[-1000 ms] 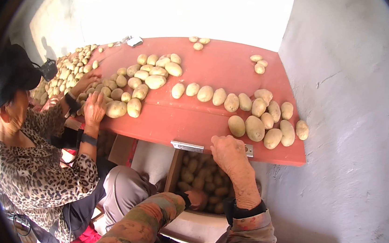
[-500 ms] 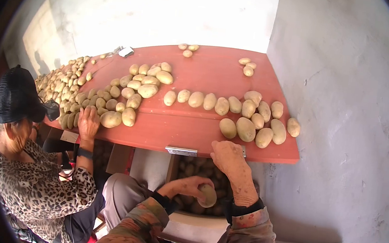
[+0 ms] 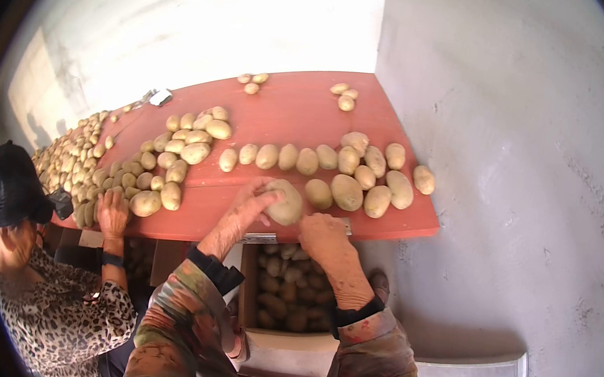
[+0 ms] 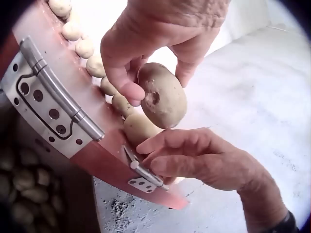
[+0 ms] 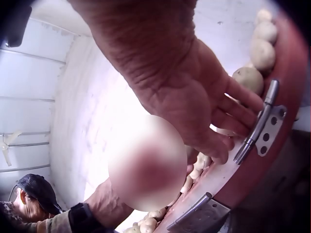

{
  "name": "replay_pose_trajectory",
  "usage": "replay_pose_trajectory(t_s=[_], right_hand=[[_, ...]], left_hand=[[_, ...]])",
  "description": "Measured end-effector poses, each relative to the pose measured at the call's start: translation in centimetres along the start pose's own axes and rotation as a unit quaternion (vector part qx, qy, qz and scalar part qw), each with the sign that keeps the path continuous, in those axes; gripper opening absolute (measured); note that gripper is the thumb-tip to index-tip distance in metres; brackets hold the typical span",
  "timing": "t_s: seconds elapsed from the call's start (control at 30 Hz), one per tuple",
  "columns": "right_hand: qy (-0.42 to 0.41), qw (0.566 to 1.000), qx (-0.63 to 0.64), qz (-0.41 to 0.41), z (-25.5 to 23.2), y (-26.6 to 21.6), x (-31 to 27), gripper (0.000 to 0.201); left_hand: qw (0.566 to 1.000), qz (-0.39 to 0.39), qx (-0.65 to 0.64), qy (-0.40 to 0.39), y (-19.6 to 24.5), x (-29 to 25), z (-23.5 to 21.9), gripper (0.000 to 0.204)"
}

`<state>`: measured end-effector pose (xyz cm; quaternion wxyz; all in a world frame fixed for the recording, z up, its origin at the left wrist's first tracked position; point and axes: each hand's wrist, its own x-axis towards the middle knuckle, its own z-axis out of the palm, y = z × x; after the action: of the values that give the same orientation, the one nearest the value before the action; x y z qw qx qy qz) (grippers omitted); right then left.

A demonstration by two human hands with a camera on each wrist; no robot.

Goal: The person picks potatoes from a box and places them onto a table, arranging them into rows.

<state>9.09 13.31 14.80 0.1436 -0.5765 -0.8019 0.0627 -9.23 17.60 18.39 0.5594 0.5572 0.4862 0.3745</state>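
A large potato (image 3: 284,203) is gripped by my left hand (image 3: 244,212) above the front edge of the red board. The left wrist view shows this potato (image 4: 163,97) between the thumb and fingers of my left hand (image 4: 158,43), with a dark pit in its skin. My right hand (image 3: 328,240) is at the board's edge beside a metal hinge, holding nothing; in the right wrist view my right hand (image 5: 194,97) has its fingers extended and slightly bent near the hinge (image 5: 260,128). Just beyond lie a row of potatoes (image 3: 266,157) and a cluster with a big potato (image 3: 346,193).
Under the board stands a box of potatoes (image 3: 292,289). At the left another person (image 3: 52,295) has a hand on the large potato pile (image 3: 79,160). Small groups of potatoes (image 3: 346,102) lie near the board's back edge. A grey wall (image 3: 507,172) borders the right side.
My left hand has come up from the box with a potato, to above the board's edge. My right hand stays by the hinge. The head view has shifted to the right.
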Motion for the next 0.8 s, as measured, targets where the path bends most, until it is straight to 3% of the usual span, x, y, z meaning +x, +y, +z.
replay_pose_trajectory(t_s=[0.2,0.27,0.4,0.5,0.57,0.8], right_hand=[[-0.027,1.000,0.011,0.012,-0.6,-0.5,0.3,0.020],[-0.053,0.998,0.010,0.015,-0.5,-0.5,0.3,0.021],[-0.063,0.997,-0.015,0.036,-0.1,-0.4,0.6,0.026],[-0.073,0.996,-0.016,0.051,-0.3,-0.5,0.7,0.030],[-0.068,0.996,-0.012,0.053,-0.3,-0.6,0.6,0.031],[-0.025,0.999,-0.005,0.041,0.4,0.0,0.9,0.034]], left_hand=[[0.999,-0.022,0.025,0.021,-5.0,5.2,-0.2,0.061],[0.994,0.080,0.045,0.055,-5.5,5.3,0.3,0.061],[0.994,0.042,0.101,0.029,-5.5,4.9,-0.1,0.062],[0.977,0.082,0.183,0.067,-5.9,4.2,0.0,0.065],[0.918,0.192,0.333,0.098,-5.0,3.1,0.8,0.069],[0.959,0.113,0.251,0.062,-2.8,1.4,2.0,0.069]])
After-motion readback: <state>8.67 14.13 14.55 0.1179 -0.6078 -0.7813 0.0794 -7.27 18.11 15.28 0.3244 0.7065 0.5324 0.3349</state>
